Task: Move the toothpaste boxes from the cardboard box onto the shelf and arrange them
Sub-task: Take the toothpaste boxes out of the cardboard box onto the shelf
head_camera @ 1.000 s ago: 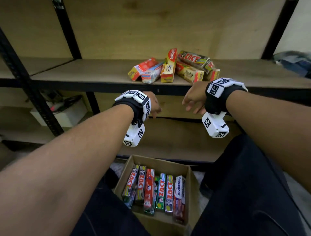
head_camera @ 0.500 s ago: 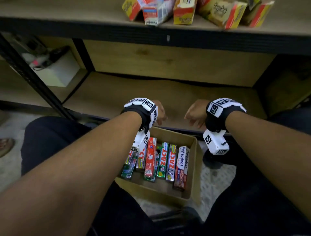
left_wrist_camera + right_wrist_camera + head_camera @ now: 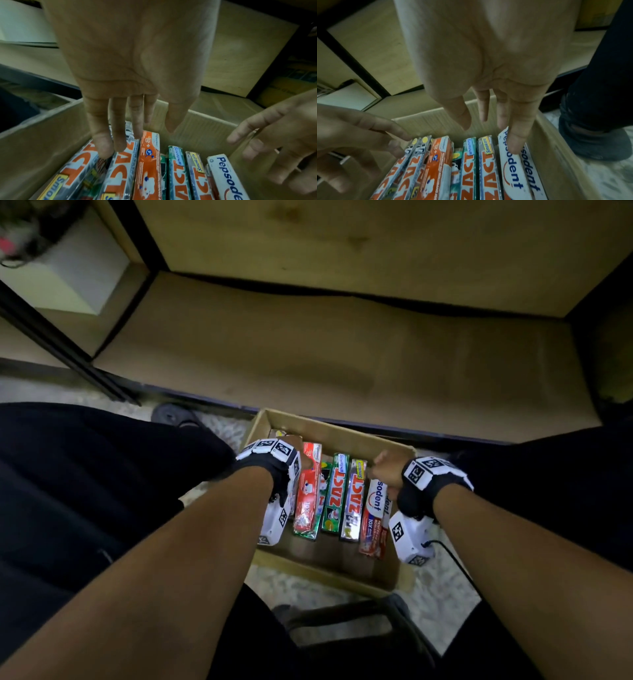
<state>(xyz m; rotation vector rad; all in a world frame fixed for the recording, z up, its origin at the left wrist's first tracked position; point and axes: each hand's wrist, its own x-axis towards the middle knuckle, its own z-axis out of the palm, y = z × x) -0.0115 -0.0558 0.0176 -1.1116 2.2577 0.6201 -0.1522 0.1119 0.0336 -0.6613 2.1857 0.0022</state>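
The cardboard box (image 3: 330, 428) stands on the floor between my knees. Several toothpaste boxes lie side by side in it: an orange-red one (image 3: 306, 491), a green ZACT (image 3: 335, 494), a silver ZACT (image 3: 352, 501) and a white Pepsodent (image 3: 373, 513). My left hand (image 3: 303, 455) hangs over the left side. Its fingers (image 3: 104, 146) point straight down at the far ends of two silver ZACT boxes (image 3: 120, 169). My right hand (image 3: 383, 470) hangs over the right side, its fingers (image 3: 515, 140) straight and lying over the far end of the Pepsodent box (image 3: 510, 169). Neither hand holds anything.
The low shelf board (image 3: 342, 354) runs just behind the cardboard box. A white box (image 3: 68, 278) sits behind a black upright post (image 3: 65, 354) at the left. My dark-trousered legs (image 3: 85, 481) (image 3: 555, 491) flank the box. The upper shelf is out of view.
My view has tipped down from the shelf to the floor. Both hands have dropped from shelf height into the cardboard box, and their fingers have straightened over the toothpaste boxes.
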